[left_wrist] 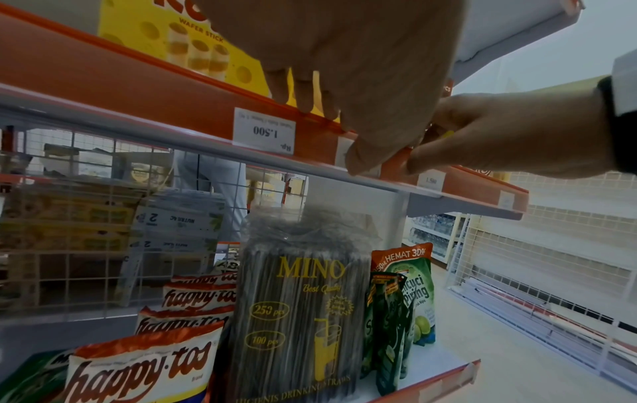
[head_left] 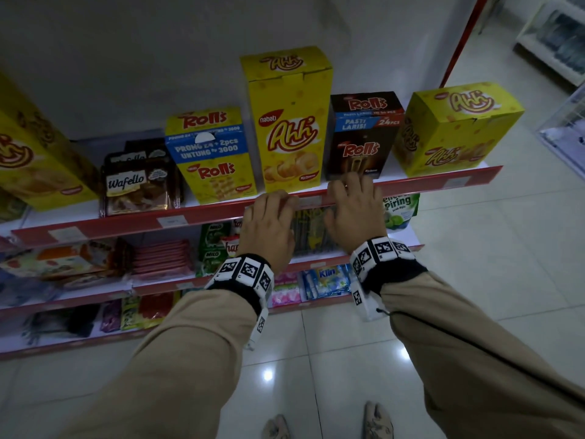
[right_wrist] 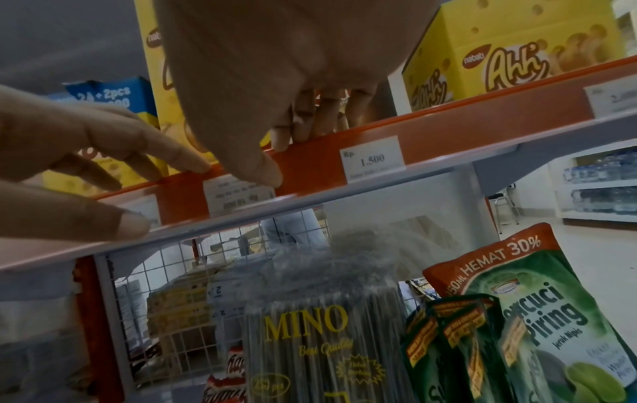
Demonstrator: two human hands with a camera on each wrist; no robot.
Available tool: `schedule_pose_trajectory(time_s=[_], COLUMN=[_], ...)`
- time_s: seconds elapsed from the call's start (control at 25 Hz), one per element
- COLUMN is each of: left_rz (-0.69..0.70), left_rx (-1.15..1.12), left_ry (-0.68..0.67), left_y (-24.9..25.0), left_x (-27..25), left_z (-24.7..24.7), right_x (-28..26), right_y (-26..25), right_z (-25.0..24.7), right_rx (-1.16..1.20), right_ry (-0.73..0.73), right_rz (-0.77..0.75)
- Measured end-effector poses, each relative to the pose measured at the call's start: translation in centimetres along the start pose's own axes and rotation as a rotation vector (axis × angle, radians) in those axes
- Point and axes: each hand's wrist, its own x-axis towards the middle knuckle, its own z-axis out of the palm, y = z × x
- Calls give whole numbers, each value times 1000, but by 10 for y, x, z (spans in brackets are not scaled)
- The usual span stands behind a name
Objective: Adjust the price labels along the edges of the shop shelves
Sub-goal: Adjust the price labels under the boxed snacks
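Observation:
The top shelf's red edge strip (head_left: 205, 215) carries several white price labels. My left hand (head_left: 275, 204) and right hand (head_left: 351, 191) sit side by side on it, fingers hooked over its top. Between them lies one label (head_left: 308, 202). In the right wrist view my right hand (right_wrist: 272, 155) pinches the strip, with its thumb on the top of that label (right_wrist: 237, 196), which reads 10.000 upside down. My left hand (left_wrist: 344, 131) pinches the strip too, thumb low on the front over a second label (right_wrist: 143, 208). More labels sit to the left (head_left: 172, 221) and right (right_wrist: 372, 161).
Snack boxes stand just behind my fingers: a tall yellow Ahh box (head_left: 289, 122) and a brown Rolls box (head_left: 364, 134). Below the strip are a Mino straw pack (left_wrist: 300, 313), Happy Tos bags (left_wrist: 137, 379) and a green dish-soap pouch (right_wrist: 537, 321). Tiled floor lies to the right.

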Motion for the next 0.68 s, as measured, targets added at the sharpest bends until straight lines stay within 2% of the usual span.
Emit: schedule_pose_trajectory(time_s=[0.24, 0.4, 0.68], left_rz=[10, 23, 76], left_rx=[7, 10, -4], left_ry=[0, -32, -30], left_y=[-3, -5, -10], left_x=[4, 14, 11], left_z=[0, -2, 2], right_x=[4, 4, -5], right_y=[0, -11, -13], right_z=[0, 6, 16], right_rx=[63, 171, 199], right_ry=[22, 80, 106], right_rz=[-77, -204, -225])
